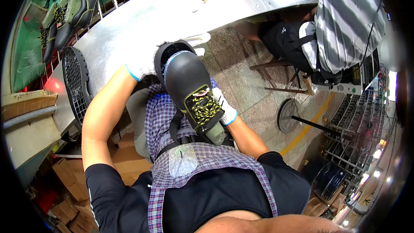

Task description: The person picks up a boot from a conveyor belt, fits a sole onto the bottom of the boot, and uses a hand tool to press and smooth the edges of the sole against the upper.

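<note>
Black leather work shoe (192, 88) with yellow-and-black laces rests on the person's checked apron (181, 155) at the lap, the white-gloved right hand (224, 108) closed around its laced side and the white-gloved left hand (146, 62) gripping its toe end beside the metal table (151, 13).

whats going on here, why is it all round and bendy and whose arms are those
This is one picture from a wide camera worn on a person's head, looking down, so straight edges curve. The arms are the wearer's own, in white gloves over a checked apron. The left hand grips the toe end of a black work shoe with yellow laces; the right hand steadies it near the laces. Ahead lies a metal table, with a black sole leaning at its left edge and more shoes on a rack. Another person sits at the upper right.
</note>
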Demonstrator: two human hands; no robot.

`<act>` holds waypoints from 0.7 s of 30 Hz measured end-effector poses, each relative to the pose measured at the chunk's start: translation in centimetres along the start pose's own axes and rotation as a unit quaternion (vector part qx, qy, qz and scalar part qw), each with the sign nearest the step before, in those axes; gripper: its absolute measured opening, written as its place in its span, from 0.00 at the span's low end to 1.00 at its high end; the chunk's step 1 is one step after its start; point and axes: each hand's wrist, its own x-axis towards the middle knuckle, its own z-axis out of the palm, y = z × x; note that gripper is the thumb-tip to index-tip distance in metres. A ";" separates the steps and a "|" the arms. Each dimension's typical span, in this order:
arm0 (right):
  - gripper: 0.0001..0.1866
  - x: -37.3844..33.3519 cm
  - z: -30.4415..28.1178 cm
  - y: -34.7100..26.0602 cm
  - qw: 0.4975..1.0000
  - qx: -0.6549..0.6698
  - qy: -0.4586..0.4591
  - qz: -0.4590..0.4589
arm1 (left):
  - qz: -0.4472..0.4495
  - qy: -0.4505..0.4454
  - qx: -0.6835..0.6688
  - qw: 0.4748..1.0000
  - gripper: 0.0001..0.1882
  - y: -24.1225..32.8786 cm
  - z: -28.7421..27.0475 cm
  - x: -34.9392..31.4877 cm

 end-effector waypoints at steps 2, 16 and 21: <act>0.19 -0.1 0.0 0.1 0.999 -0.026 -0.009 -0.017 | 0.051 -0.089 0.255 0.961 0.36 0.3 -1.3 0.5; 0.14 -0.7 2.1 -0.1 0.996 -0.053 0.053 -0.045 | 0.092 -0.076 0.450 0.885 0.39 0.7 -0.8 0.9; 0.16 -0.5 1.5 -0.2 0.996 -0.064 0.036 -0.057 | 0.032 -0.025 -0.024 0.999 0.37 0.5 -0.6 1.0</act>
